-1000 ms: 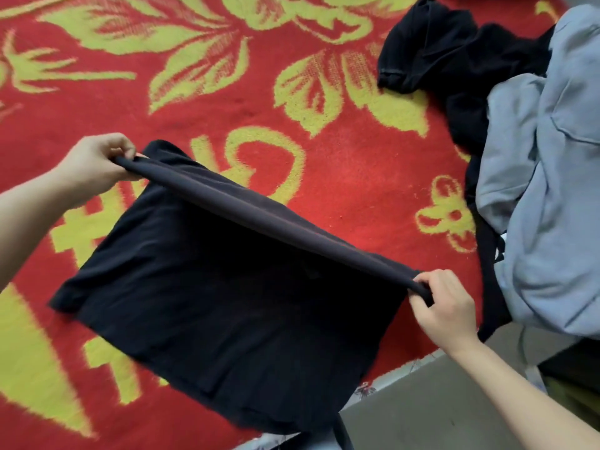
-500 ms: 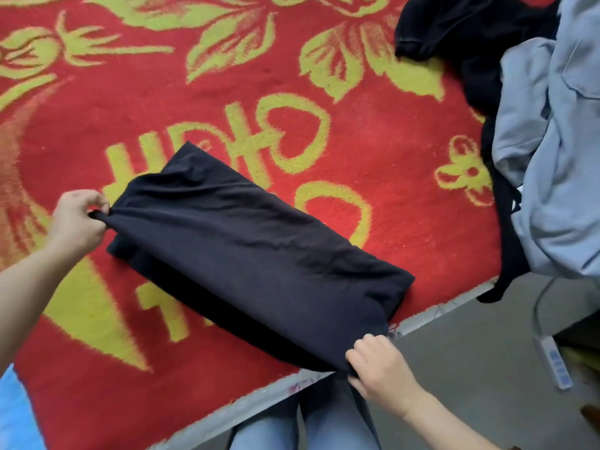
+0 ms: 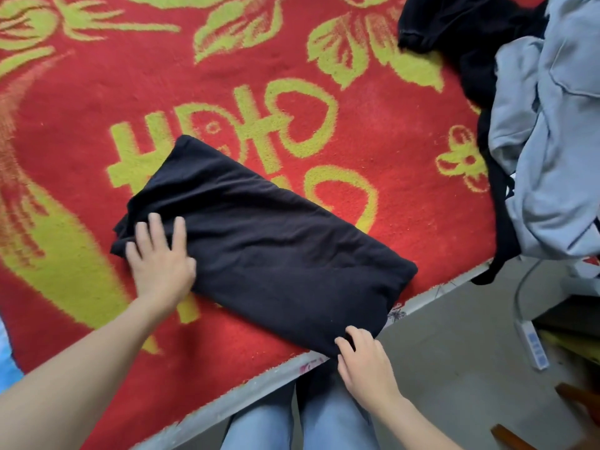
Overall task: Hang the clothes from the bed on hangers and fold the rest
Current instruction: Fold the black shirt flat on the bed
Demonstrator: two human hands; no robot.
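Head cam: left grip (image 3: 160,266) flat, fingers straight, on folded black garment's (image 3: 276,251) left end; right grip (image 3: 365,365) at its corner by bed's (image 3: 227,352) near edge, can't tell if clamped.

The bed (image 3: 259,386) carries a red-and-green blanket (image 3: 97,92). A folded black garment (image 3: 276,248) lies on it. Beyond and right of the garment lies a heap of grey and black clothes (image 3: 558,157).

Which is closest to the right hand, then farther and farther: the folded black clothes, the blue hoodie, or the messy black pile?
1. folded black clothes: touching the right hand, at the bed's near edge.
2. blue hoodie: off to the right.
3. messy black pile: far top right, behind the hoodie.
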